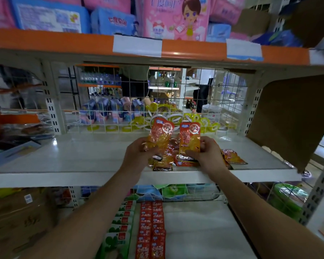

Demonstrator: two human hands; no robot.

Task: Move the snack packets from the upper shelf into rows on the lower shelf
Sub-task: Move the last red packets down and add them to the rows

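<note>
a: what's nearest?
b: the lower shelf [195, 230], with red packets [151, 230] in two rows beside green packets [120, 227].
a: and the hands?
b: higher, at the upper shelf [82, 156]. the left hand [137, 156] has its fingers [148, 146] curled round one orange packet [160, 134], held upright. the right hand [208, 154] pinches a second orange packet [190, 137] the same way.
a: the rest?
b: a loose pile [168, 159] of packets lies on the upper shelf under both hands. a wire grid [204, 101] closes the back, and cardboard [288, 118] leans at right.

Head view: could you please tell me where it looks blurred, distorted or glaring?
Head view: the orange shelf edge bows from lens distortion; the left margin smears; packets in left hand and right hand look sharp; glare dots the white shelf.
</note>
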